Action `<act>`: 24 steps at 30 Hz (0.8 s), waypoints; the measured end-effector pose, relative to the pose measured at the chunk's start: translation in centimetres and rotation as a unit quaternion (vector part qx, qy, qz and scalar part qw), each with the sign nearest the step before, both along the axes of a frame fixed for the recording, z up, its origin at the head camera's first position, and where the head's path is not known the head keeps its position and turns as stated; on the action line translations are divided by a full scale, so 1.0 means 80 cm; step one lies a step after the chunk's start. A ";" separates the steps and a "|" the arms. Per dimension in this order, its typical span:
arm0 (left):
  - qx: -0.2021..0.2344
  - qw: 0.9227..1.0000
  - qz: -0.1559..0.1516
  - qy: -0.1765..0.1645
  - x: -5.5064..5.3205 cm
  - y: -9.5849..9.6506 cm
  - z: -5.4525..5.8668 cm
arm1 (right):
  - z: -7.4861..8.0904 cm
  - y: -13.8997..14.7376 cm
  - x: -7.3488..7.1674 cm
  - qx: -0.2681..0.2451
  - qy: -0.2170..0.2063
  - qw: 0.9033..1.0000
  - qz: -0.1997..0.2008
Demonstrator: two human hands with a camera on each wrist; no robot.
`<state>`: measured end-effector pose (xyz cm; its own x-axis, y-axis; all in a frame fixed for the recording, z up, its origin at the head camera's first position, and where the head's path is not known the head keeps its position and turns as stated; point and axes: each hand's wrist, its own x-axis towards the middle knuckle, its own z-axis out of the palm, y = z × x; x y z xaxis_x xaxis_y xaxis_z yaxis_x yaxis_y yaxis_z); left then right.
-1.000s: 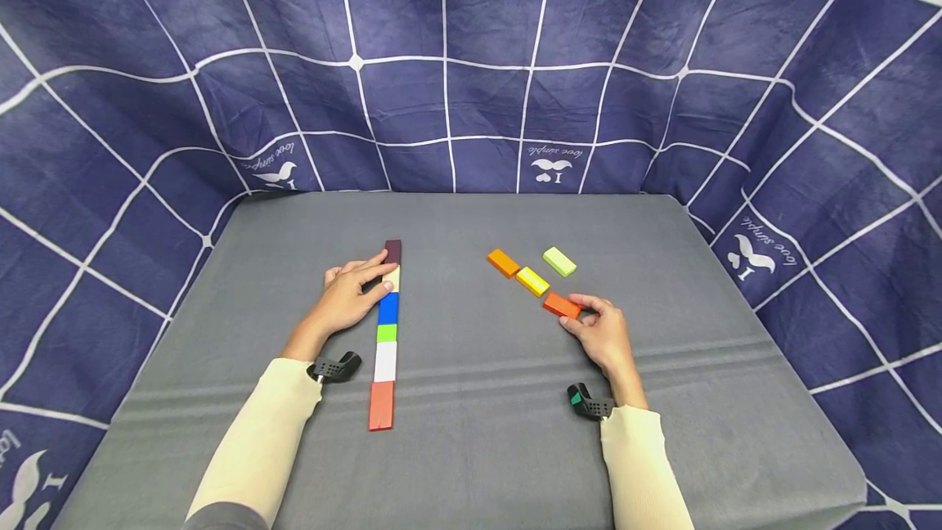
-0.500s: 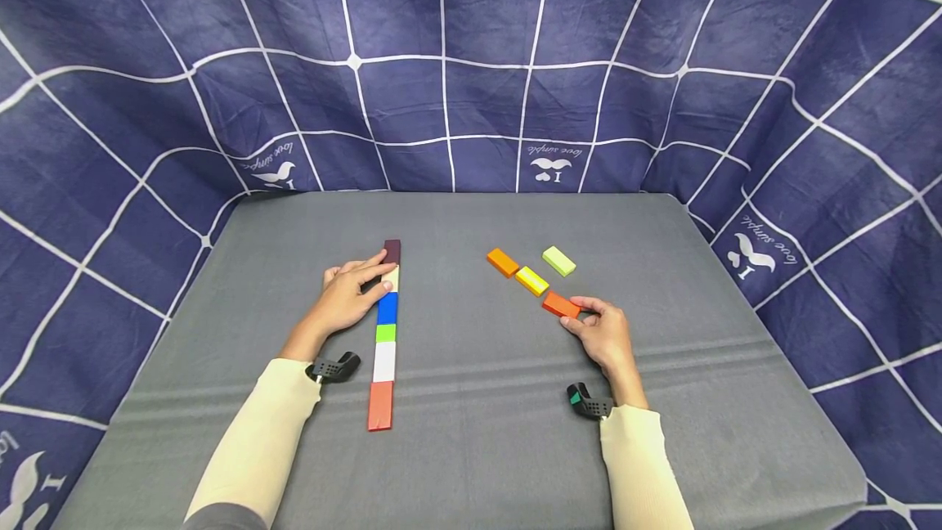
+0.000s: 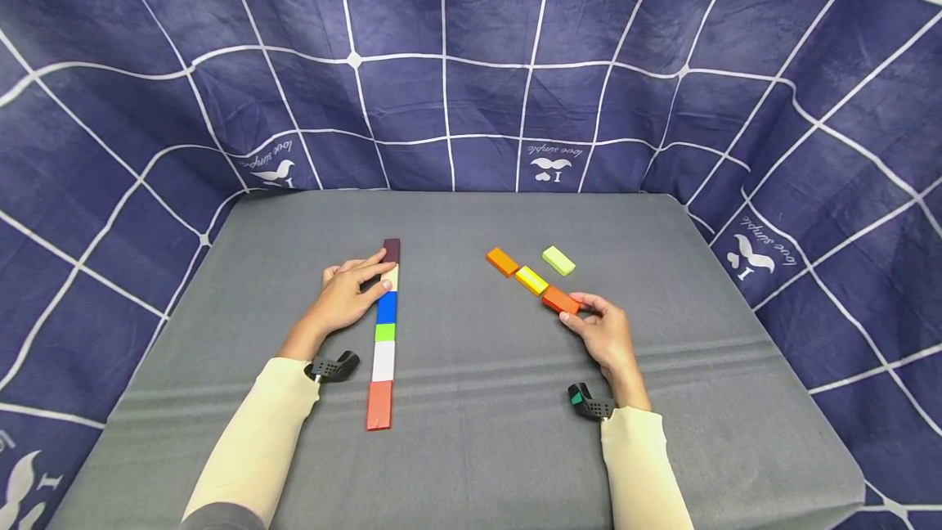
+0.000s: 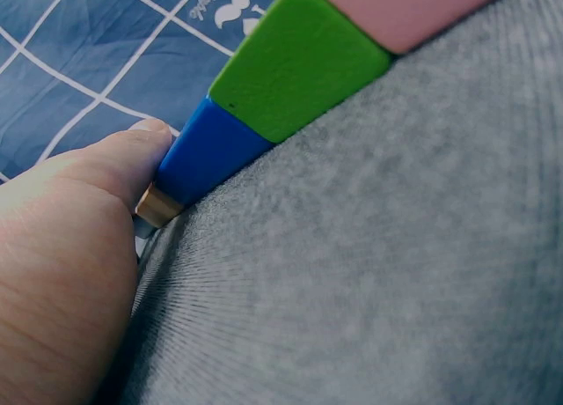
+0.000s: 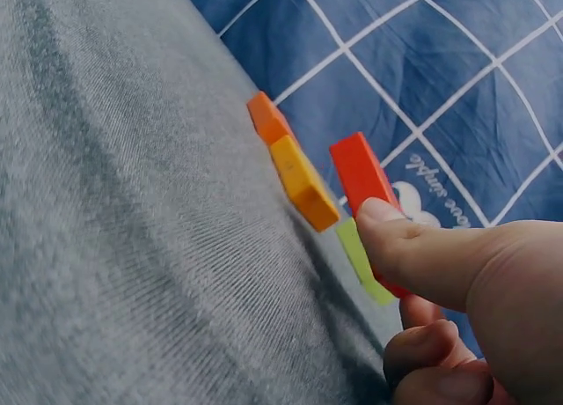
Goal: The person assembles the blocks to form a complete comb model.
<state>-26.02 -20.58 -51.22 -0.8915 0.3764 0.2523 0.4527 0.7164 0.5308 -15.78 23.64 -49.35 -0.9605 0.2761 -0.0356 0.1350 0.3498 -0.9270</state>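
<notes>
My left hand (image 3: 347, 294) rests on a straight row of blocks, its fingers reaching over the cream block (image 3: 392, 278) toward the dark maroon block (image 3: 392, 249). In the left wrist view its thumb lies by the blue block (image 4: 211, 145). Nearer along the row come a green block (image 4: 299, 62), a white block (image 3: 383, 361) and a coral-red block (image 3: 379, 405). My right hand (image 3: 603, 335) pinches an orange-red block (image 5: 359, 169) between thumb and fingers; the right wrist view shows it raised off the cloth. Beside it lies a yellow block (image 3: 531, 280).
An orange block (image 3: 502, 262) lies beyond the yellow one, end to end with it. A pale lime block (image 3: 558, 260) sits apart, behind and to the right. Grey cloth (image 3: 471, 432) covers the table; a blue checked curtain (image 3: 486, 96) hangs around its back and sides.
My right hand has raised the orange-red block slightly, and it now overlaps the yellow block's near end in the head view. The left hand stays in place on the row.
</notes>
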 end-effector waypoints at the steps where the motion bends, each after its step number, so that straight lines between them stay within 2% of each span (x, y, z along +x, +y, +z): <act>1: 0.000 1.000 0.000 0.002 0.000 0.000 -0.001 | 0.001 -0.001 0.000 -0.009 0.002 1.000 0.001; 5: -0.001 1.000 0.001 0.005 0.000 0.001 -0.004 | 0.006 -0.004 -0.002 -0.016 0.011 1.000 0.009; 9: 0.000 1.000 0.000 0.005 -0.002 0.002 -0.007 | 0.016 -0.009 -0.007 0.020 0.020 0.999 0.019; 12: 0.002 1.000 -0.002 0.007 -0.001 0.001 -0.007 | 0.027 -0.018 -0.014 0.018 0.025 0.999 0.029; 18: 0.002 1.000 0.003 0.004 0.002 -0.003 -0.001 | 0.045 -0.046 -0.035 -0.012 0.033 0.998 0.052; 24: -0.004 1.000 -0.001 -0.007 0.000 -0.002 0.003 | 0.059 -0.073 -0.063 -0.021 0.048 0.996 0.073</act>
